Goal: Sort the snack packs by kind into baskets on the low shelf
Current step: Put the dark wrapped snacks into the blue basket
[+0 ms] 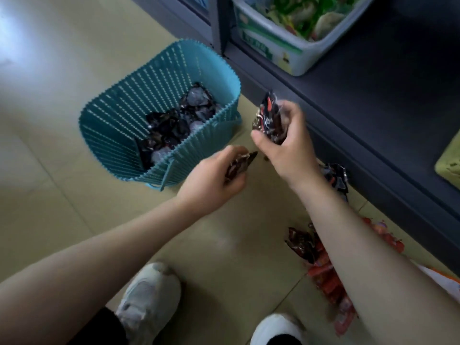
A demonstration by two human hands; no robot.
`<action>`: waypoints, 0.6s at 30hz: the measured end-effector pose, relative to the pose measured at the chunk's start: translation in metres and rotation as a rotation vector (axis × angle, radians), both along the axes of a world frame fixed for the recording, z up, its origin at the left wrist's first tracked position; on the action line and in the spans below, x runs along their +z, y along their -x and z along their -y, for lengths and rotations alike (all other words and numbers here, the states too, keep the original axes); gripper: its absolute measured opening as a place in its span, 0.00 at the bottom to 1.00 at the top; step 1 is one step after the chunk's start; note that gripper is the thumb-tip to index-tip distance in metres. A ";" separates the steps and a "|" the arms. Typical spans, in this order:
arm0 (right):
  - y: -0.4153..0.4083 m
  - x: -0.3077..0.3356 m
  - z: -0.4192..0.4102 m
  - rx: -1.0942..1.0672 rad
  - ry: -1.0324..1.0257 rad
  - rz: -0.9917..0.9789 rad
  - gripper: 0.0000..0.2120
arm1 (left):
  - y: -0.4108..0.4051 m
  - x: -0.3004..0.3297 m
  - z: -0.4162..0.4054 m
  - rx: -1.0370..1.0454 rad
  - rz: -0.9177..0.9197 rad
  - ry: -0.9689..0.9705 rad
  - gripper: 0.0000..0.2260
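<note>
A teal slatted basket point(117, 125) stands on the tiled floor, holding several dark snack packs point(174, 125). My left hand point(214, 180) grips a dark pack point(240, 165) just right of the basket's near corner. My right hand point(286, 148) holds a bunch of dark packs with red print point(267, 115), raised beside the shelf edge. More dark packs point(334, 176) lie on the floor under my right forearm, and another dark pack point(301, 242) lies beside red packs point(328, 280) at lower right.
The low dark shelf point(373, 100) runs along the right. On it stands a white tub point(273, 43) filled with green packs, and a green thing point(449, 161) shows at the right edge. My two white shoes point(149, 300) are at the bottom.
</note>
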State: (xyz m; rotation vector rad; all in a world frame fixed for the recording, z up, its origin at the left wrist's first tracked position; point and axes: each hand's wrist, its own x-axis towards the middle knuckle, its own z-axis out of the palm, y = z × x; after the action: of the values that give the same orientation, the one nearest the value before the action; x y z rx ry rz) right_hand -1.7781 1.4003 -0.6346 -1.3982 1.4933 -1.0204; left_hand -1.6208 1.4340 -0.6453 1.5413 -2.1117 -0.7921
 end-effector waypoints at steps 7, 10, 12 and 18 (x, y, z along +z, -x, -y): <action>-0.084 0.007 0.055 0.258 0.160 -0.364 0.19 | -0.073 0.067 0.023 0.361 -0.100 0.158 0.10; -0.085 -0.006 0.057 0.392 0.165 -0.681 0.20 | -0.081 0.061 0.031 0.584 -0.246 0.056 0.08; -0.071 -0.005 0.046 0.354 0.240 -0.638 0.18 | -0.083 0.054 0.036 0.672 -0.224 -0.013 0.11; 0.014 -0.030 -0.006 0.286 0.063 -0.715 0.10 | -0.061 0.032 0.024 0.254 0.362 -0.080 0.19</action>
State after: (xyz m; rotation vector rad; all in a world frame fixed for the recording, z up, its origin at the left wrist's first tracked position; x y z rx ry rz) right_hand -1.7919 1.4064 -0.6647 -2.0849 1.6771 -0.3952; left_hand -1.5594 1.4098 -0.6136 2.0766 -2.0794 -0.5449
